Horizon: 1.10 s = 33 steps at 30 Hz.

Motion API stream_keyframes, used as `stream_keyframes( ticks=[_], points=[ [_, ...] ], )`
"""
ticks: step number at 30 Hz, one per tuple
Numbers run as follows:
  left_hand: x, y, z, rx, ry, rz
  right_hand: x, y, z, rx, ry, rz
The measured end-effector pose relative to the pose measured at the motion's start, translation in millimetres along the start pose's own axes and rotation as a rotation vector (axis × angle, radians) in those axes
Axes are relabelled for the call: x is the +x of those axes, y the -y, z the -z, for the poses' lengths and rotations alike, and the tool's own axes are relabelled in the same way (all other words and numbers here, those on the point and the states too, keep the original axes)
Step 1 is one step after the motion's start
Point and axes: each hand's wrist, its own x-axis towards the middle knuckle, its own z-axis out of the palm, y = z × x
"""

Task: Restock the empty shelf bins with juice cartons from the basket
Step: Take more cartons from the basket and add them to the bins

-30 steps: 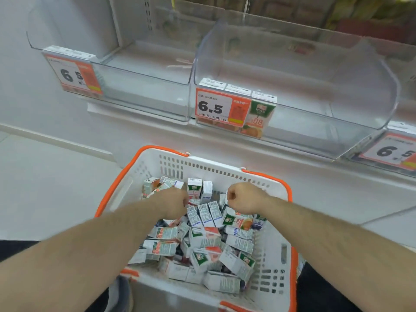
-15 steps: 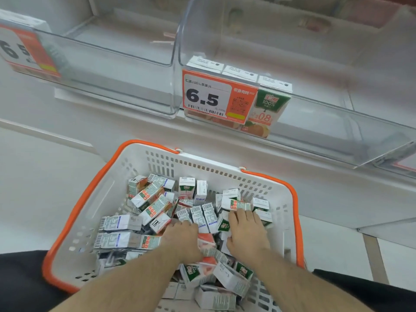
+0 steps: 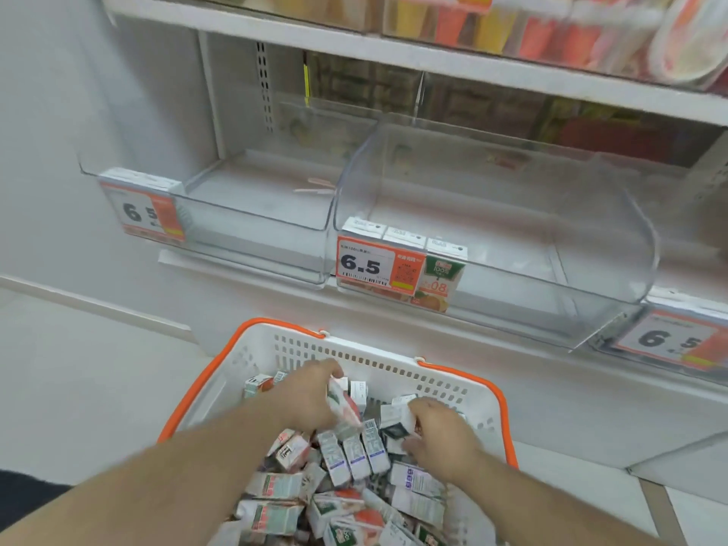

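A white basket (image 3: 354, 350) with an orange rim sits on the floor below the shelf, filled with several small juice cartons (image 3: 356, 455). My left hand (image 3: 311, 392) grips one red and white carton (image 3: 342, 403), lifted just above the pile. To its right, my right hand (image 3: 439, 431) is down in the basket with its fingers curled round a carton (image 3: 398, 417). Above stand two clear plastic shelf bins, a left bin (image 3: 252, 214) and a middle bin (image 3: 512, 246). The middle bin has three cartons (image 3: 402, 238) lined up at its front left; the left one holds nothing.
Price tags reading 6.5 hang on the bin fronts (image 3: 368, 266), (image 3: 145, 210). A third tag (image 3: 669, 342) marks a bin at the far right edge. Stocked goods fill the upper shelf (image 3: 512, 29). White floor lies left of the basket.
My view has tilted up, so the shelves show more. My left hand has risen from the pile with a carton in it. My right hand has closed on a carton.
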Motion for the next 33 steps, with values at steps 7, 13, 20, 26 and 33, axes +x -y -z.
stream_keyframes(
  ticks=[7,13,20,26,33],
  points=[
    [-42.9,-25.2,88.9,-0.134,-0.200,-0.066,-25.9,47.5,104.3,0.314,-0.087,0.059],
    [-71.5,-46.3,119.3,-0.811,-0.150,-0.143,-50.0,73.8,165.3,0.764,-0.181,0.148],
    [-72.2,-56.9,112.9,-1.301,-0.100,-0.144,-40.5,86.1,179.1,1.088,-0.300,0.177],
    [-66.4,-60.2,113.6,-1.356,-0.093,-0.156,-31.4,84.2,185.8,1.110,-0.313,0.192],
    [-64.4,-73.8,113.7,-1.178,-0.050,-0.255,-22.6,86.9,199.9,1.529,-0.229,0.126]
  ],
)
